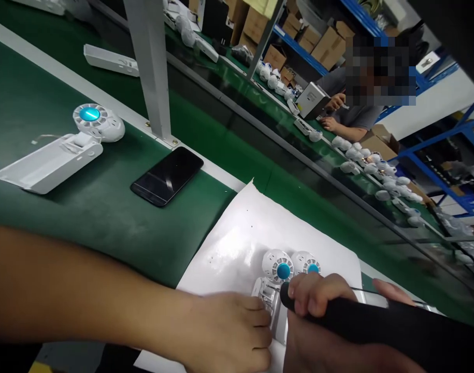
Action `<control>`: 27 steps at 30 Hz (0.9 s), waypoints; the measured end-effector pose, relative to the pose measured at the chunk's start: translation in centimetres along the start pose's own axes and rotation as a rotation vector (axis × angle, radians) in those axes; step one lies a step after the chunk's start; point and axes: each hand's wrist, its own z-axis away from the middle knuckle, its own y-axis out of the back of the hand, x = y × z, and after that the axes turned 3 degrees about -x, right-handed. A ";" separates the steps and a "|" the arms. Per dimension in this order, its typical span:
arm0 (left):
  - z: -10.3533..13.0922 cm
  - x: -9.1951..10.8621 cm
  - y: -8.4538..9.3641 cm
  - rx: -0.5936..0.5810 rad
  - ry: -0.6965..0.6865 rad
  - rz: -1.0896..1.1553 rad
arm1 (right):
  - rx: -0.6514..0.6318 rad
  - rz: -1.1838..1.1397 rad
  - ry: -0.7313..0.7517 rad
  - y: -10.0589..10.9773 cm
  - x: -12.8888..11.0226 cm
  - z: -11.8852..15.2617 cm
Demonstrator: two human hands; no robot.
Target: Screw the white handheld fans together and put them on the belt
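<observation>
My left hand (pixel 232 331) lies with curled fingers on the white plastic housing (pixel 277 331) of a small fan-like device, holding it down. The device's round vented head (pixel 273 261), with a blue centre, points up the sheet. My right hand (pixel 318 292) is closed around a thick black screwdriver (pixel 369 321), which looks powered. Its thin bit reaches into the open housing beside my left fingertips; the exact contact point is too small to make out. A second round white head (pixel 304 259) with a blue centre sits right beside the first, its lower part hidden by my right hand.
A white sheet (pixel 229 254) lies under the work on the green table (pixel 151 233). To the left are a black phone (pixel 167 176) and another white device (pixel 61 160). A metal post (pixel 151 77) rises behind. Across the belt, a person (pixel 353 116) works near several white units.
</observation>
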 end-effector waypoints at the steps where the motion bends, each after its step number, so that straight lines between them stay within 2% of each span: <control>1: 0.0 0.0 -0.1 0.002 0.006 0.006 | -0.014 -0.025 -0.007 -0.3 0.3 0.0; 6: 0.1 0.1 -0.2 0.005 0.024 0.051 | -0.021 -0.127 -0.103 -0.7 1.8 0.2; 12: 0.2 0.4 0.2 0.074 0.071 0.054 | -0.048 -0.108 -0.093 -1.1 3.1 1.4; 16: 0.1 0.4 0.6 0.058 0.071 0.044 | -0.035 -0.086 -0.049 -0.6 2.1 1.1; 19: -0.1 0.4 1.1 0.015 0.061 0.068 | 0.111 0.013 0.102 2.5 -0.5 -0.1; 21: -0.2 0.4 1.3 0.008 0.045 0.090 | 0.345 0.290 0.265 6.0 -1.9 -1.4; 22: -0.2 0.4 1.3 0.012 0.041 0.096 | 0.416 0.387 0.314 7.9 -2.3 -2.1; 25: -0.3 0.4 1.3 0.027 0.056 0.087 | 0.410 0.447 0.299 12.3 -2.3 -3.5; 27: -0.2 0.4 1.2 0.023 0.063 0.063 | 0.424 0.416 0.265 13.2 -1.9 -3.7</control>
